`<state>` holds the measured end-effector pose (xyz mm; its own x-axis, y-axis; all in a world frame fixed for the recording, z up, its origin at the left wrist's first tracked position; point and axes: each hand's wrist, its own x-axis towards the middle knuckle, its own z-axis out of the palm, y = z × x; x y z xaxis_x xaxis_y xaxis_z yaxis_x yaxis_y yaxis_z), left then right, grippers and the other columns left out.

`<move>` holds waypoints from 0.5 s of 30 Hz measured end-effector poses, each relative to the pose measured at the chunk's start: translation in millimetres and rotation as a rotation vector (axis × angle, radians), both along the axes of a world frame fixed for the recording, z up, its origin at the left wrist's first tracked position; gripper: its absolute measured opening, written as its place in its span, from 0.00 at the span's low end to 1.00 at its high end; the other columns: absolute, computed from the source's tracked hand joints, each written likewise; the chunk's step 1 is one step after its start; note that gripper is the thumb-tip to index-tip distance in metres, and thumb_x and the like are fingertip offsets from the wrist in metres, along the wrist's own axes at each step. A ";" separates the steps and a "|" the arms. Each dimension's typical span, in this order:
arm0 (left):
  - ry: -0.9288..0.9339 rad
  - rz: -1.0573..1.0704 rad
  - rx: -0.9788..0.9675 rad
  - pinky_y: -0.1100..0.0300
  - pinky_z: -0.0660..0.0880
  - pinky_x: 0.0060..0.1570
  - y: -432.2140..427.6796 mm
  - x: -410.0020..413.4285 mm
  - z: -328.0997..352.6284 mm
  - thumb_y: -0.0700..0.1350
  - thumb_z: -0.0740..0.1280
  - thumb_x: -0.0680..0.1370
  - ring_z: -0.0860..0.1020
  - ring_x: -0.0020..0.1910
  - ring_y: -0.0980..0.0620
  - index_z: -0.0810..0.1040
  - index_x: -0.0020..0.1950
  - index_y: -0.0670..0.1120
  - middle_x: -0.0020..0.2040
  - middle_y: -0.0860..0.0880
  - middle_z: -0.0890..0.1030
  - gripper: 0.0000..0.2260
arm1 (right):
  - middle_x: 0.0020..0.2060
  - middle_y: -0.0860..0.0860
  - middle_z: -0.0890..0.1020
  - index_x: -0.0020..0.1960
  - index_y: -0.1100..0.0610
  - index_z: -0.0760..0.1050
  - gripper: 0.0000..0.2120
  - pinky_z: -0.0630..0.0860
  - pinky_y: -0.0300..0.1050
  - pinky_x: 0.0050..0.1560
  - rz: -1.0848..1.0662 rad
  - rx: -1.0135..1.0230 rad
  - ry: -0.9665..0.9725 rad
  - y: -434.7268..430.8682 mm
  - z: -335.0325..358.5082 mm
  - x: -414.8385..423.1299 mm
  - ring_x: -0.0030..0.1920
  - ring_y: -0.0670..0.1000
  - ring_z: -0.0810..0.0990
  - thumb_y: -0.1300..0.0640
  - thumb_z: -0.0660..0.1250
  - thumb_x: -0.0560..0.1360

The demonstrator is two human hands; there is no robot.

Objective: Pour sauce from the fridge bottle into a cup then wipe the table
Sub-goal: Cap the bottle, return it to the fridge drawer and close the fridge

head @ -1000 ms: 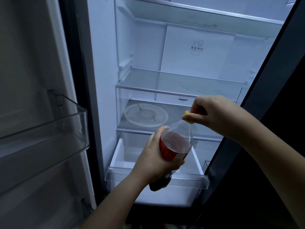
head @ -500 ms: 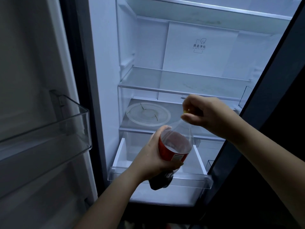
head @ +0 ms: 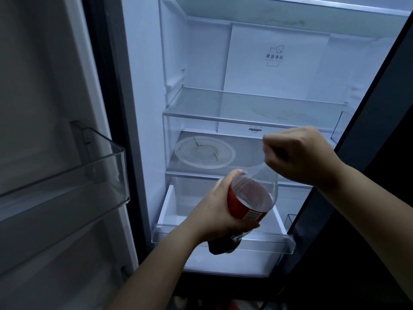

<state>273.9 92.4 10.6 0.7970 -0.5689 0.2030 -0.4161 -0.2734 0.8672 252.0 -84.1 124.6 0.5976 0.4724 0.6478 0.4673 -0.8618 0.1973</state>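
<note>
The left hand (head: pixel 220 217) grips the bottle (head: pixel 248 204) around its label, long axis tilting toward 1 o'clock. The right hand (head: pixel 297 155) closes over the neck there, probably pinching the hidden cap.

R hand (head: pixel 299 155) now closed over bottle (head: pixel 248 202) cap
</note>
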 end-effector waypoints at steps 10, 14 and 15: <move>0.005 0.005 -0.045 0.62 0.74 0.56 1.7 2.7 -2.4 0.51 0.80 0.61 0.73 0.60 0.62 0.55 0.58 0.78 0.62 0.61 0.71 0.42 | 0.22 0.47 0.65 0.35 0.57 0.71 0.19 0.60 0.41 0.25 -0.009 -0.018 0.060 2.4 2.2 -1.6 0.23 0.51 0.62 0.44 0.58 0.76; 0.019 -0.034 -0.026 0.68 0.72 0.54 4.5 5.2 -0.8 0.49 0.80 0.61 0.72 0.59 0.65 0.57 0.60 0.76 0.62 0.62 0.71 0.42 | 0.23 0.48 0.65 0.31 0.57 0.69 0.17 0.61 0.42 0.25 0.089 0.015 0.034 -4.0 1.3 2.6 0.25 0.51 0.62 0.49 0.62 0.74; 0.017 -0.028 -0.026 0.70 0.71 0.52 4.3 4.6 -0.7 0.49 0.80 0.61 0.72 0.59 0.64 0.56 0.58 0.77 0.62 0.62 0.71 0.42 | 0.23 0.49 0.63 0.30 0.57 0.66 0.15 0.59 0.41 0.25 0.076 0.034 0.026 -1.1 0.0 3.9 0.25 0.52 0.61 0.51 0.61 0.73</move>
<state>278.5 96.7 9.9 0.7844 -0.5855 0.2047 -0.4085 -0.2394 0.8808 255.8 -85.2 124.6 0.5776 0.4950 0.6491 0.5360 -0.8297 0.1558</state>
